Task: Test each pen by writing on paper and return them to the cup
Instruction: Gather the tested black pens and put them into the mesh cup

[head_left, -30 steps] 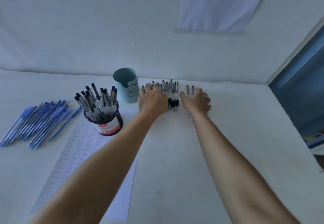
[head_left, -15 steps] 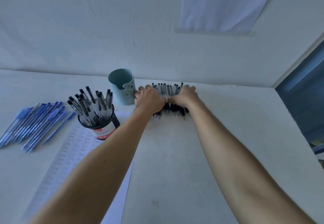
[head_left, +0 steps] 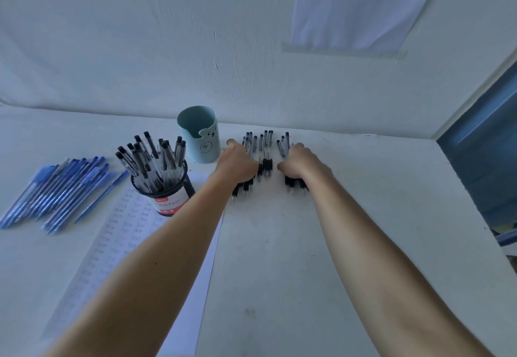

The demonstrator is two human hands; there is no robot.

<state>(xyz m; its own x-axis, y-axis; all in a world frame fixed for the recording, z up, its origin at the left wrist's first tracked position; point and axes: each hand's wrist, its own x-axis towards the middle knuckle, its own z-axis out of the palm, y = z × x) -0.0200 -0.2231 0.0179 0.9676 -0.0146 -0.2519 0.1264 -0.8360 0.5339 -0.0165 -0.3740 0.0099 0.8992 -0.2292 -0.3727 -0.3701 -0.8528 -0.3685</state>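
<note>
A row of black-tipped clear pens lies on the white table by the far wall. My left hand rests on the left part of the row, and pen tips stick out under its wrist. My right hand curls over a small bunch at the right end, apart from the rest. A few pens lie uncovered between the hands. A black mesh cup at the left holds several black pens. The sheet of paper with written lines lies under and in front of that cup.
An empty teal cup stands just left of my left hand, near the wall. Several blue pens lie in a row at the far left. The table's right edge meets a blue panel.
My hands, pressed together over the pens half a second ago, have moved apart. The right hand has drawn a small bunch to the right and the left keeps the left group.
</note>
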